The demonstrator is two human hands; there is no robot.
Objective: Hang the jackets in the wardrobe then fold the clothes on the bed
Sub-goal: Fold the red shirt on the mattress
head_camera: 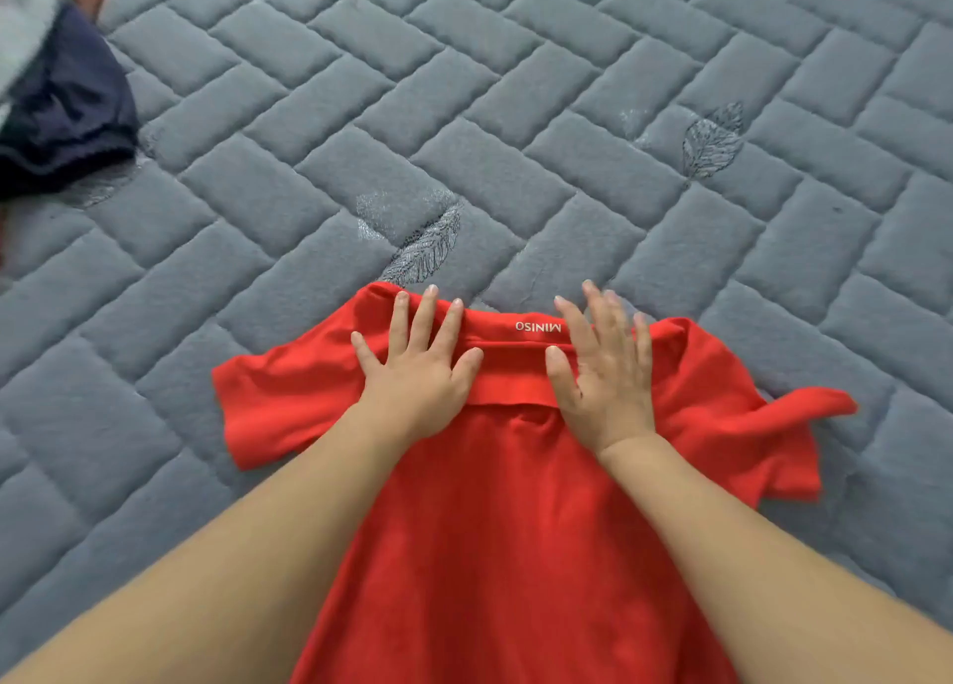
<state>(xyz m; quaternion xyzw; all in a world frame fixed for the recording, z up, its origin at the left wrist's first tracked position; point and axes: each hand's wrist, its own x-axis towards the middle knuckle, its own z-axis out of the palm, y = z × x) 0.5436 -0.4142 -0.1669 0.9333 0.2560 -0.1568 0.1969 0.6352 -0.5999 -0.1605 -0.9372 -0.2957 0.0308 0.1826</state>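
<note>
The red shirt [515, 503] lies spread flat on the bed [464, 131], collar end away from the person, its body running back between the two forearms to the bottom edge of the view. Both hands rest palm down on its upper part, on either side of the collar [515, 369]. The left hand [417, 374] has its fingers [424, 317] straight and spread, their tips reaching the far edge of the shirt; it grips nothing, only presses the cloth flat. The right hand [603, 379] lies the same way, fingers [593, 312] straight and slightly fanned, tips just past the far hem and over the bed cover, holding nothing.

Between the two thumbs sits the folded collar band, and just beyond it, between the fingertips of both hands, a small white printed label [538, 327] reads upside down. Out to the left of the left hand's little finger the left sleeve [278, 405] lies flat. Out to the right of the right hand the other sleeve [763, 425] is rumpled, with one flap sticking outwards.

Well beyond the left fingertips, at the far left corner, a dark navy garment [67, 111] lies heaped on the grey quilted cover, with a pale cloth [26, 18] partly over it.
</note>
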